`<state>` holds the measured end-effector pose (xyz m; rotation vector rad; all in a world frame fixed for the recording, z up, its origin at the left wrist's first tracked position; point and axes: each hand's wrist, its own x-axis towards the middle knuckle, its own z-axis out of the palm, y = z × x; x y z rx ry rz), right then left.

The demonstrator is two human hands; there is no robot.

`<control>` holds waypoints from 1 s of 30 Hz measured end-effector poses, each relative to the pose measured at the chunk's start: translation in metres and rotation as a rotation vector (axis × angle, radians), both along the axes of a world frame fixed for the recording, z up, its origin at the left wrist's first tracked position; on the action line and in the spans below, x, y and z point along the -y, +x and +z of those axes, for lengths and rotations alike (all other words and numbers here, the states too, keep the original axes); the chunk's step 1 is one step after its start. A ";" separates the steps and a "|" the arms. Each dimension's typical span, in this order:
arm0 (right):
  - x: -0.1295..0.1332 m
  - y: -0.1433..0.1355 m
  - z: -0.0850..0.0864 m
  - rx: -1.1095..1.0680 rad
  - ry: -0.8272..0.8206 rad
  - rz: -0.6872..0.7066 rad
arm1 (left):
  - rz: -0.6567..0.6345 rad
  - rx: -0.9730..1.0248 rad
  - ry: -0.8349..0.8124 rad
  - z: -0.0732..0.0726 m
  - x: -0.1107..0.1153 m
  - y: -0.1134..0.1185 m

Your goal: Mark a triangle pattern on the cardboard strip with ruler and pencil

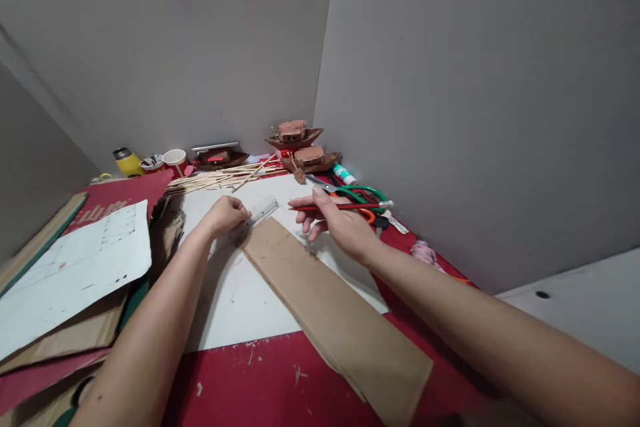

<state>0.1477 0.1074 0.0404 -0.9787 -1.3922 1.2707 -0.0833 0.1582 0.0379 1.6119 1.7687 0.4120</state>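
My left hand [227, 215] is closed on one end of a clear ruler [263, 213], whose other end points to the right. A long strip of brown cardboard [320, 287] runs from just beside the ruler down toward me, resting on a white sheet [225, 307]. In my right hand [345, 223] lies a red and black pencil [345, 206], held between thumb and fingers. Its tip points left and its pale end points right. This hand hovers above the far right edge of the cardboard strip.
Behind the sheet lie thin wooden sticks [215, 180] and brown model boats [294, 135]. Green-handled scissors [360, 195], a glue stick [344, 174] and a key [395, 221] are at the right. Paper cups [175, 161] stand far left, and a drawn paper [85, 273] covers stacked cardboard.
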 end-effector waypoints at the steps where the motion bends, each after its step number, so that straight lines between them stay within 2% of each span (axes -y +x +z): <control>1: -0.006 -0.004 -0.001 -0.030 -0.012 -0.004 | -0.014 0.003 -0.001 0.000 0.001 -0.003; 7: -0.040 -0.032 -0.019 -0.148 -0.056 -0.043 | -0.050 0.079 0.074 -0.008 0.006 -0.016; 11: -0.055 -0.050 -0.040 -0.137 -0.112 -0.037 | -0.083 0.153 0.067 -0.016 0.008 -0.017; 15: -0.060 -0.059 -0.056 -0.053 -0.141 -0.010 | -0.122 0.161 0.030 -0.017 0.004 -0.016; 30: -0.060 -0.058 -0.062 0.317 0.055 0.077 | -0.139 0.129 0.035 -0.016 0.002 -0.017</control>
